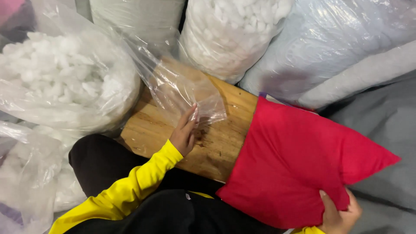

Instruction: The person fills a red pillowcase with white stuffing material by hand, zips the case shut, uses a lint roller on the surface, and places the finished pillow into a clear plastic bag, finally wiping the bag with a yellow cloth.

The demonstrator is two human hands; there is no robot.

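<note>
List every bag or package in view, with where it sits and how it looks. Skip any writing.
Open clear bag: left, bulging with white fluff; left hand touches its loose flap.
Clear bag: top centre, upright, white fluff.
Pale bluish bag: top right, smooth, shiny.
Clear bag: bottom left, crumpled, white fluff.
Labels, signs, screens: none visible.

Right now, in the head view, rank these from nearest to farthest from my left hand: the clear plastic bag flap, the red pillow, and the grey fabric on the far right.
From the left hand:
1. Clear plastic bag flap, at the fingertips, on the wooden board.
2. Red pillow, to the right, its corner held by the right hand.
3. Grey fabric, far right, beyond the pillow.
</note>
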